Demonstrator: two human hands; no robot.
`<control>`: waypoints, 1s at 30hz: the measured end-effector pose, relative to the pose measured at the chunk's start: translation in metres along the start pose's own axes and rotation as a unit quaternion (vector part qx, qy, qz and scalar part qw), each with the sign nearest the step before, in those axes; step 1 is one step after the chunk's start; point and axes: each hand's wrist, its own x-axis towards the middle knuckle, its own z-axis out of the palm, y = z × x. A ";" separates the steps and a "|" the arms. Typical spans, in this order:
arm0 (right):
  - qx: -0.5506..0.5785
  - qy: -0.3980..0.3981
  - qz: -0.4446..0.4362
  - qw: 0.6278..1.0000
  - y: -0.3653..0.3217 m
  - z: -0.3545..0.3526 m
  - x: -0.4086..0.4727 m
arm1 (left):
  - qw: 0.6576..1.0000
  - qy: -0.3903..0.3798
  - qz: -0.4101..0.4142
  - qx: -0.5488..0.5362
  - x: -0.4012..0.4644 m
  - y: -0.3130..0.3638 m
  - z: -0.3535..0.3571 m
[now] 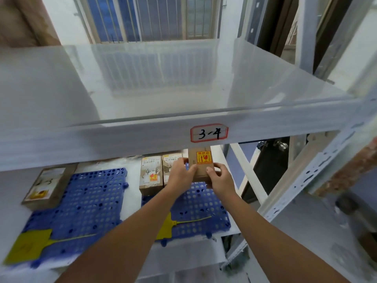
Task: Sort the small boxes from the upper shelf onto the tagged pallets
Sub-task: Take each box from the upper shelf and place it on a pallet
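Observation:
Both my hands grip one small brown cardboard box (201, 162) with an orange fragile sticker, held over the far end of the right blue pallet (195, 209). My left hand (180, 171) clasps its left side and my right hand (219, 176) its right side. Two more small boxes stand on that pallet just to the left: one marked "4-4" (151, 174) and one behind my left hand (170, 162). A yellow tag (166, 226) is tied to the right pallet. The left blue pallet (87, 203) carries a yellow tag (28, 246) and one flat box (48, 186) at its left edge.
The upper white shelf (142, 84) bears nothing and has a red-framed label "3-4" (209, 133) on its front rail. A perforated rack upright (318, 172) runs down the right. A barred window (146, 17) lies behind the rack.

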 end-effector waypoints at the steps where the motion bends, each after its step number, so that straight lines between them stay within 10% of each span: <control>1: -0.004 0.004 0.007 1.000 0.001 0.001 0.002 | 0.998 0.000 0.019 0.058 0.005 -0.004 -0.002; 9: -0.052 0.004 0.023 0.998 0.014 0.014 0.022 | 0.947 0.006 0.031 0.320 0.015 -0.024 -0.015; 30: -0.219 -0.002 0.054 0.974 0.039 0.031 0.062 | 0.937 0.002 -0.029 0.348 0.026 -0.054 -0.015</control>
